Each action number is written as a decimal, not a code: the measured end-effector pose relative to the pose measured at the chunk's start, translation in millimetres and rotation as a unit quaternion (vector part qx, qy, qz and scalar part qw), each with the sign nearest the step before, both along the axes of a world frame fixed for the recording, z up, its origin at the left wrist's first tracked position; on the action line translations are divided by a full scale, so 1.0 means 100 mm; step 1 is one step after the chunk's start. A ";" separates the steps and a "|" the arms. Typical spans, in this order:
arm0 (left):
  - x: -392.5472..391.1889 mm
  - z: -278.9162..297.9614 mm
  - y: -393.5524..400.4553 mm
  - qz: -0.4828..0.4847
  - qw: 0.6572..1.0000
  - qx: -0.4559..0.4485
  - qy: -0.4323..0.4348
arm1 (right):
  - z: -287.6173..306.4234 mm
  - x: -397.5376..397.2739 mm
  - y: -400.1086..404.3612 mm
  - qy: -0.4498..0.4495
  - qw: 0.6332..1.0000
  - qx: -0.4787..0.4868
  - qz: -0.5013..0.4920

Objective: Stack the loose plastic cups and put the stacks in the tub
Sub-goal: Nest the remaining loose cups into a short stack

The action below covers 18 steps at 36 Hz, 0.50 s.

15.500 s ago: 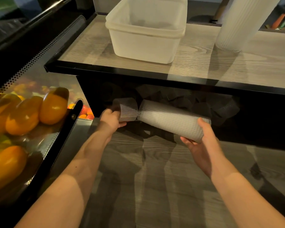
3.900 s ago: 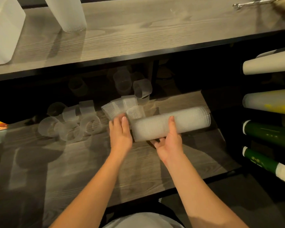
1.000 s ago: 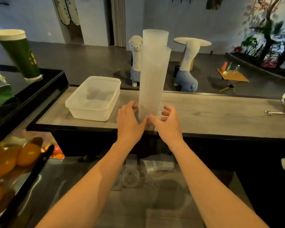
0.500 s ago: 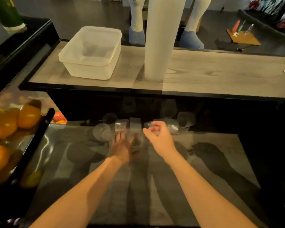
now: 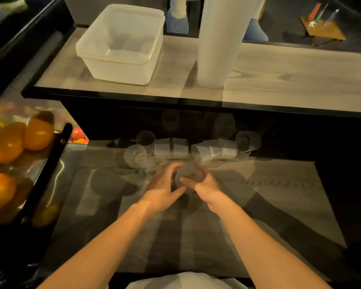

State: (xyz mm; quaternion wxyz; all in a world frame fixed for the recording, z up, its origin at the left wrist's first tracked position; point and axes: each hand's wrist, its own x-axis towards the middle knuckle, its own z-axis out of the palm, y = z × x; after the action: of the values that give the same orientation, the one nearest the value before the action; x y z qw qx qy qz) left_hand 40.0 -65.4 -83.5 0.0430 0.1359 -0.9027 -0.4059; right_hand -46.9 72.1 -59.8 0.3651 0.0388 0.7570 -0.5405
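Observation:
On the lower wooden shelf my left hand (image 5: 163, 187) and my right hand (image 5: 202, 181) close together around a clear ribbed plastic cup (image 5: 186, 174); the frame is blurred, so the exact grip is unclear. Just behind them lie several loose clear cups (image 5: 175, 150), some on their sides. A tall upright stack of cups (image 5: 219, 42) stands on the upper counter. The white translucent tub (image 5: 104, 49) sits to its left with nothing inside.
The upper counter's black front edge (image 5: 175, 101) overhangs the shelf where the cups lie. A perforated black tray with oranges (image 5: 10, 140) borders the shelf on the left. Dark space drops away at the right of the shelf.
One second ago both hands steadied the tall stack on the counter. They have since dropped to the lower shelf and come together around a loose cup.

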 end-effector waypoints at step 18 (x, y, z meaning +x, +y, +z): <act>0.44 -0.12 -0.29 0.045 0.995 -0.043 -0.083 | 0.00 -0.03 -0.20 -0.127 0.974 -0.119 -0.142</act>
State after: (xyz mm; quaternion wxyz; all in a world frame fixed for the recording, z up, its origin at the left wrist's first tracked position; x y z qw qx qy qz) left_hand 84.3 -94.4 -95.6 -0.0077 0.2070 -0.9129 -0.3516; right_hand -50.3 52.2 -59.5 0.3801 0.1703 0.6212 -0.6639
